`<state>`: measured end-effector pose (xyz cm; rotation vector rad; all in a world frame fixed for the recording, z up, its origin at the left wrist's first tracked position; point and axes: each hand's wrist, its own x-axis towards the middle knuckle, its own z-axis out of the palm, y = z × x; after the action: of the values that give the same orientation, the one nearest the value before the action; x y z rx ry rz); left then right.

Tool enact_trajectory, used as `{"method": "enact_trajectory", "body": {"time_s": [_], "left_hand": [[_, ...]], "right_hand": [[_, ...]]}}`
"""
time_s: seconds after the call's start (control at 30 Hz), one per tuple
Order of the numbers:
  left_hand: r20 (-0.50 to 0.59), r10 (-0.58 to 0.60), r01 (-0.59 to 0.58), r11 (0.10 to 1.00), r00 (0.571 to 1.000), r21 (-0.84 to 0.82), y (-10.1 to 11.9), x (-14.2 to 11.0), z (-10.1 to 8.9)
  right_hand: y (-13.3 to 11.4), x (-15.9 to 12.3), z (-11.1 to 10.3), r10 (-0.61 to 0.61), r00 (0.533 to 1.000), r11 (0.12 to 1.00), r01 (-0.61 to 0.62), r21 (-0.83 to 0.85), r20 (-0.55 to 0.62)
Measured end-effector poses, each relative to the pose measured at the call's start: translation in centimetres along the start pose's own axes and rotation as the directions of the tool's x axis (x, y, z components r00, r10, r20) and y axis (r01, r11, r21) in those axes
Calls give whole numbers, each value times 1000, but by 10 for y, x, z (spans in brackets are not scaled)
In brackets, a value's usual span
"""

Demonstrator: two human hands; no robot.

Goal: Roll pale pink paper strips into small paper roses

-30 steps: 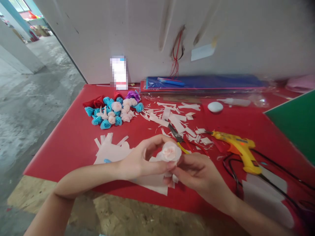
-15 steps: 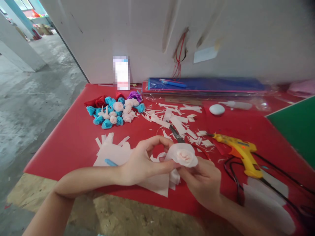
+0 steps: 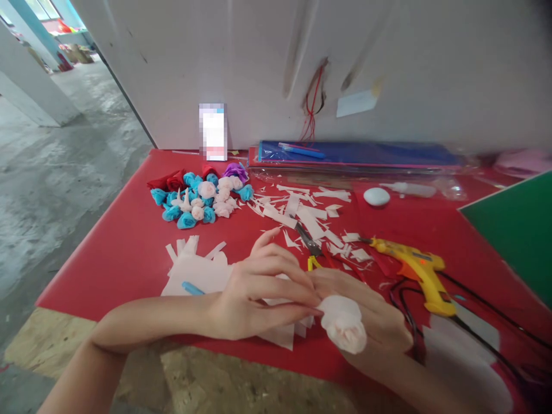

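A pale pink-white paper rose (image 3: 344,323) hangs tilted, its bloom facing down toward me. My left hand (image 3: 267,287) pinches the rose's base between thumb and fingertips. Just behind the bloom is my right hand (image 3: 366,305), its back turned up and its fingers pointing left beside the left fingertips. Those right fingers are partly hidden and smeared, so their grip is unclear. White paper sheets (image 3: 196,270) with a light blue pen (image 3: 192,288) lie under my left arm. Scissors with yellow and red on the handles (image 3: 308,238) rest beyond my hands.
Blue, pink, red and purple paper flowers (image 3: 202,195) cluster at the left. Paper scraps (image 3: 310,215) cover the middle. A yellow glue gun (image 3: 414,267) with a black cord lies right. Behind are a white egg-shaped object (image 3: 376,196), wrapped blue sheets (image 3: 366,154) and an upright phone (image 3: 214,132).
The rose has tipped over, moving right and down toward me. My left fingers have closed at its base, and my right hand has turned its back upward, uncovering the scissors' yellow handle.
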<state>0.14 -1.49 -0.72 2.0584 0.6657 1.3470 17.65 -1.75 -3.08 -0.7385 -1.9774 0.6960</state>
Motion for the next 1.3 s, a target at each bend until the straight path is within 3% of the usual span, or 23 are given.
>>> {"method": "enact_trajectory", "body": {"time_s": [0.17,0.33,0.47,0.6,0.73,0.83,1.0,1.17,1.3], "left_hand": [[-1,-35,35,999,999,1,1,1,-1],[-4,-93,92,990,996,-105,-1,1,1],[-2,-148,143,958,989,-247,-2,3,-1],[80,-319,323,853,944,-410,-3,6,-5],[162,-447,458,705,880,-541,-3,6,-8],[282,-457,533,649,843,-543,0,8,-11],[412,-332,512,711,848,-481,10,14,-19],[465,-253,443,820,849,-363,19,20,-23],[489,-252,426,859,835,-284,23,23,-23]], "right_hand": [[-9,5,-5,-107,990,992,100,-82,-87],[-16,10,-6,-149,987,974,136,-178,-63],[-20,14,-4,-35,991,989,15,-148,-129],[-17,19,-4,65,992,992,-76,-99,-113],[-13,26,-7,-75,997,991,72,-110,-27],[-13,31,-12,-205,977,964,212,-160,57],[-13,34,-18,-307,928,909,352,-223,212],[-11,29,-19,-154,933,965,213,-154,326],[-8,26,-22,-140,912,970,204,-132,385]]}}
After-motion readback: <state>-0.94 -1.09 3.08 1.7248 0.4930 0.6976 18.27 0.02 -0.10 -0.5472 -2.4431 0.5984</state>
